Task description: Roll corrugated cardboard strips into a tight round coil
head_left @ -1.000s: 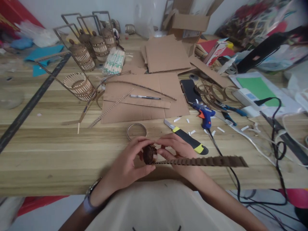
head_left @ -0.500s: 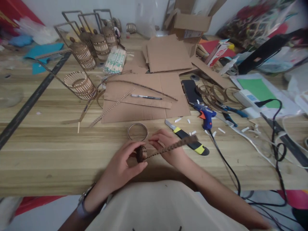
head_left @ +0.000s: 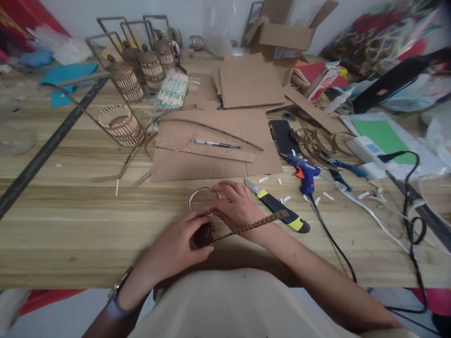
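A dark brown corrugated cardboard strip (head_left: 253, 224) is wound into a small tight coil (head_left: 203, 234) near the table's front edge. My left hand (head_left: 181, 234) is closed around that coil, thumb on the near side and fingers on the far side. Bent fingers of my right hand (head_left: 234, 204) meet the left fingertips at the coil's far edge; their exact grip is partly hidden. The strip's loose tail rises to the right, across my right wrist. Just beyond, a thin ring (head_left: 192, 199) lies on the table, partly covered by my right fingers.
A yellow-black utility knife (head_left: 278, 206) and a blue glue gun (head_left: 306, 176) with a cord lie at right. Cardboard sheets (head_left: 218, 166) hold a pen (head_left: 217, 143). Several small slatted lanterns (head_left: 126, 83) stand at back left, near a slatted basket (head_left: 120, 124).
My right hand has moved left and its fingers have come to the coil, now covering part of the ring. The coil has turned and shifted slightly toward me. The view has moved a little.
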The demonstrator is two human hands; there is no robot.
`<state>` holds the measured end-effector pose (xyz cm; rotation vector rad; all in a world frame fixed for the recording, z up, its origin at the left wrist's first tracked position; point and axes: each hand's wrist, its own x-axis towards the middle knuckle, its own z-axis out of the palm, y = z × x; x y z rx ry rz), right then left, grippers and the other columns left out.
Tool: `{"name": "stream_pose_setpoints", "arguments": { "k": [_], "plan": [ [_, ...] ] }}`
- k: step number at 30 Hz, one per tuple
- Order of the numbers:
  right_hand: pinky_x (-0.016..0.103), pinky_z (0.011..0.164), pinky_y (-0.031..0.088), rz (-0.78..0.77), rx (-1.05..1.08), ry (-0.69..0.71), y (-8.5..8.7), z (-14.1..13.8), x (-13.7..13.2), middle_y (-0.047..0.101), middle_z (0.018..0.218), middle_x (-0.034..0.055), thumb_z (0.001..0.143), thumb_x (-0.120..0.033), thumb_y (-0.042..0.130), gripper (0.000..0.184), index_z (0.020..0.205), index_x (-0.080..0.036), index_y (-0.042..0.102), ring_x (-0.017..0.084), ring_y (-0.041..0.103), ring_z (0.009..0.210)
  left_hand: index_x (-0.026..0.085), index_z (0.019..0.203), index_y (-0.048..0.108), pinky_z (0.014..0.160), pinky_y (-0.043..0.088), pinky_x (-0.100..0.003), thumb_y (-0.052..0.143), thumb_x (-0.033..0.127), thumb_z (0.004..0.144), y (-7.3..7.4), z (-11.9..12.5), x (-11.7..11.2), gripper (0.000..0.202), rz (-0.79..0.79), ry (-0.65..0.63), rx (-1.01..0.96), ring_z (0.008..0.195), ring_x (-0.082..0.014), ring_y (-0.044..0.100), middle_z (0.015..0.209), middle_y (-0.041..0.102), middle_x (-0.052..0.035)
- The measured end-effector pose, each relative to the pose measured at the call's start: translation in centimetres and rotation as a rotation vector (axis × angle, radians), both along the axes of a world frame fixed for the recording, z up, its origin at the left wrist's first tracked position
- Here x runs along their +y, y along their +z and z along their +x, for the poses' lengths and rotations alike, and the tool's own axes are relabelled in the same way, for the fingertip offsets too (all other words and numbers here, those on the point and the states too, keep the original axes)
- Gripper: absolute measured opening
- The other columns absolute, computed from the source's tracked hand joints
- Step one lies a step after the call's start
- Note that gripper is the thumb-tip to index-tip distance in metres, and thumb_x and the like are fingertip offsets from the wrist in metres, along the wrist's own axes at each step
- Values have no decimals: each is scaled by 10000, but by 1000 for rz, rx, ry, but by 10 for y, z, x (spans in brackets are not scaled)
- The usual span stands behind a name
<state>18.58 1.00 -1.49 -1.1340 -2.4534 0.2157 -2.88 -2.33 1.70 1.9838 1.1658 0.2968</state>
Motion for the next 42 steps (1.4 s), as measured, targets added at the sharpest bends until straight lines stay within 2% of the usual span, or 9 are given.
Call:
{"name": "stream_pose_setpoints", "arguments": {
  "k": [2,6,13,19,24,30,34,38,42],
  "plan": [
    [520,1000,465,14,77,-8,6,8,0,632,1346,114,967,-278,625,144,1090,-259,697,317,517,1275,137,1246,677,1101,498,-496,683,271,783,4,-1,0,482,-1,13,-10,1313,-332,594,1432,606,-182],
    [513,1004,499,-66,300,-98,18,19,-3,653,1287,134,917,-282,690,416,1311,-230,566,304,588,1211,164,1238,686,1014,565,-479,674,300,787,11,-5,-2,472,-18,19,-46,1245,-319,637,1410,614,-161],
    [402,943,542,-190,533,-201,29,15,-18,734,1101,48,906,-141,613,371,1256,-246,549,217,681,1048,218,1221,687,956,598,-455,677,278,778,12,-6,-12,448,23,24,-80,1188,-300,666,1382,627,-126],
    [378,867,552,-204,652,-279,27,12,-18,727,915,5,891,-143,608,298,1165,-259,610,197,701,901,252,1204,684,931,613,-438,682,274,781,8,-4,-15,423,106,37,-69,1151,-293,686,1363,644,-107],
    [372,840,558,-218,730,-297,27,12,-23,714,868,-3,868,-141,626,284,1122,-267,625,192,698,858,226,1212,661,965,602,-433,654,264,822,10,-3,-11,392,217,73,-48,1145,-282,696,1321,663,-122],
    [347,804,568,-215,676,-355,20,17,-25,739,920,19,905,-169,617,207,1093,-253,624,191,714,866,167,1209,652,990,591,-443,629,247,841,10,0,-9,377,350,78,13,1156,-295,695,1285,683,-159],
    [353,779,552,-7,508,-407,15,21,-18,726,948,53,922,-176,601,163,1046,-244,683,212,694,888,161,1214,648,965,607,-444,617,240,844,8,2,-11,379,384,40,36,1141,-296,706,1285,691,-167],
    [346,730,483,266,243,-252,18,18,-15,701,895,43,953,-178,584,221,1043,-304,743,194,633,808,162,1225,637,974,605,-442,612,230,837,6,3,-13,394,390,21,14,1154,-290,700,1277,695,-162],
    [347,719,417,292,154,-178,15,14,-15,684,812,13,941,-149,603,237,954,-340,744,175,582,746,190,1226,625,977,604,-433,622,215,812,8,6,-13,415,365,16,2,1158,-282,698,1281,697,-146]
  ]
}}
